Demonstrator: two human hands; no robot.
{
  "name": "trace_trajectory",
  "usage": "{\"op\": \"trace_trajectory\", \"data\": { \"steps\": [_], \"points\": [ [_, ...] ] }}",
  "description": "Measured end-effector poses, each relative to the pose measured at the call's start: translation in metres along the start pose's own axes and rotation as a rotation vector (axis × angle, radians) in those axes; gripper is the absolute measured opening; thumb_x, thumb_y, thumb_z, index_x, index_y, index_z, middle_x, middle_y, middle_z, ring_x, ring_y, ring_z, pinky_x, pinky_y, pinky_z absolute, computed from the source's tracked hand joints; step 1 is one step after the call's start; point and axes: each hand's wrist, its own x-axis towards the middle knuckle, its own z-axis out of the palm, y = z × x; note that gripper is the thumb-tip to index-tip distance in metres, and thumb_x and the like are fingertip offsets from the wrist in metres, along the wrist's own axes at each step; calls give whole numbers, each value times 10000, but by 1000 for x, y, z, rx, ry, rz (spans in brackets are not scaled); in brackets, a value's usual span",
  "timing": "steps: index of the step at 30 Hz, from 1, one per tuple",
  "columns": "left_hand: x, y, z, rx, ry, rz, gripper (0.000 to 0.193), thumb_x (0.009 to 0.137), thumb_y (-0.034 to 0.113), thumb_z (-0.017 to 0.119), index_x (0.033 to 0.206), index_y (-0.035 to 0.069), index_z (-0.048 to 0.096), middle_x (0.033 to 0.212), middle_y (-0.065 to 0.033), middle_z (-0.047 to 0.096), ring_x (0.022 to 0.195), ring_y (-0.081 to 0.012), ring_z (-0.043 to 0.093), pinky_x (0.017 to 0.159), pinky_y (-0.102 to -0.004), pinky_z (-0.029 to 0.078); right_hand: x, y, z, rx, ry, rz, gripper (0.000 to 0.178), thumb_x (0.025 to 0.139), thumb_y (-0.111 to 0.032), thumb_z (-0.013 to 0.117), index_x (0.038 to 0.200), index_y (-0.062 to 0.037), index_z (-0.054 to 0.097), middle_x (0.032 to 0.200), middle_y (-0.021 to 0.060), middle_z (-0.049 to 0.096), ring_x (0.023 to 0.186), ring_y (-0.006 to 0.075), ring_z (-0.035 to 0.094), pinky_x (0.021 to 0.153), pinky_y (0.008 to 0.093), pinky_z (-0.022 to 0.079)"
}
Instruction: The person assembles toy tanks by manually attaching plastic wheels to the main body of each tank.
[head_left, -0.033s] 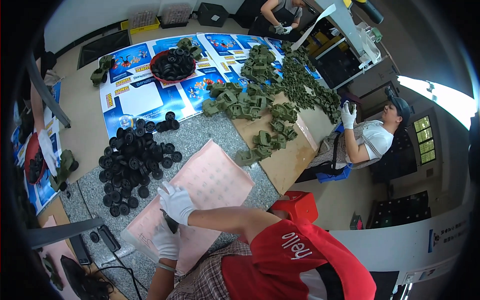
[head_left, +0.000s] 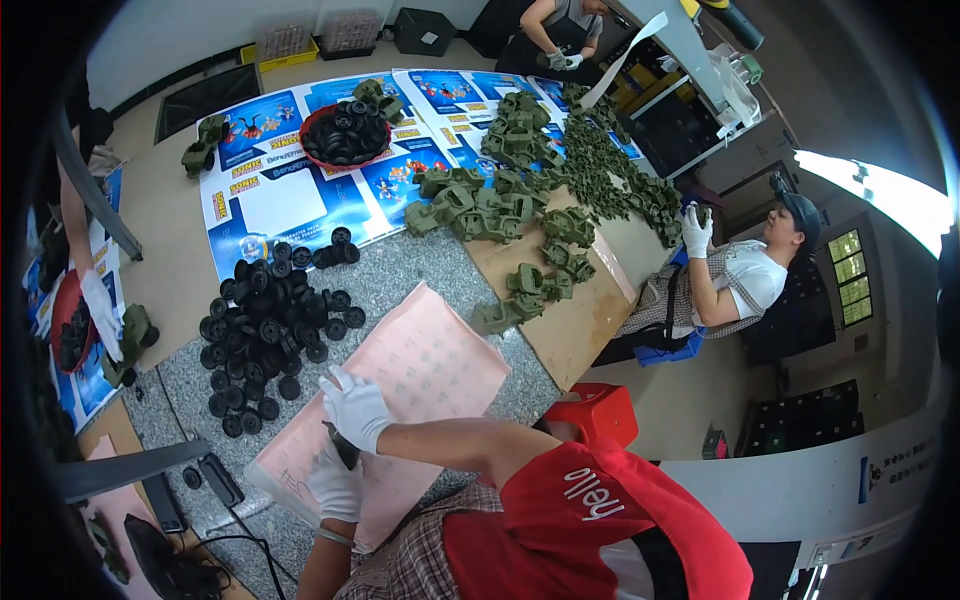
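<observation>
Over a pink sheet [head_left: 430,370] on the granite tabletop, my two white-gloved hands are close together. My left hand [head_left: 336,487] is closed round a dark toy piece [head_left: 345,449], which shows only as a small patch between the gloves. From above, my right hand [head_left: 357,408] bends over the same piece, its fingers curled and pointing left. What lies under the right fingers is hidden. Just beyond the sheet is a heap of black toy wheels [head_left: 262,325]. Farther off, olive-green toy vehicle bodies [head_left: 490,210] are piled on cardboard.
A red bowl [head_left: 306,150] of black wheels stands on the printed sheets. Small green parts [head_left: 597,160] are spread at the far right. Grey metal bars [head_left: 130,470] and a cable lie at left. Co-workers [head_left: 730,270] sit at the right, far side and left. A red stool [head_left: 600,412] stands nearby.
At the left edge a co-worker's gloved hand has shifted slightly nearer and to the right, beside a green toy body. My own hands show hardly any movement.
</observation>
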Motion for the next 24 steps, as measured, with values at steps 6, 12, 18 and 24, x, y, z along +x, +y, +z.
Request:
{"op": "trace_trajectory", "data": {
  "steps": [6,12,18,24],
  "points": [
    [-4,-4,3,47,-28,44,586,776,380,818,1184,30,583,939,-140,661,856,-355,659,716,-499,548,0,7,-12,-91,9,-406,449,952,-282,588,1349,-77,631,1443,151,573,1177,339,616,1062,493,436],
    [-6,0,-9,-41,-203,-56,543,797,343,775,1198,30,584,1015,-215,675,933,-437,660,810,-568,528,22,20,-15,-68,-306,-1131,285,794,-263,665,1051,-142,689,1136,63,658,1095,284,632,1146,532,375],
    [-13,2,-12,-163,-115,-48,453,839,340,766,1136,36,608,1015,-213,690,897,-421,671,792,-536,536,18,16,-7,-38,-324,-1212,183,831,-229,618,992,-160,670,1015,-3,653,970,234,655,1177,548,345],
    [9,15,-15,-46,-74,-55,396,814,317,807,1051,44,646,978,-198,718,895,-411,685,793,-528,545,18,19,-30,-173,-27,-1002,346,894,-270,636,1202,-121,694,1226,73,673,1110,260,658,1222,559,288]
  ]
}}
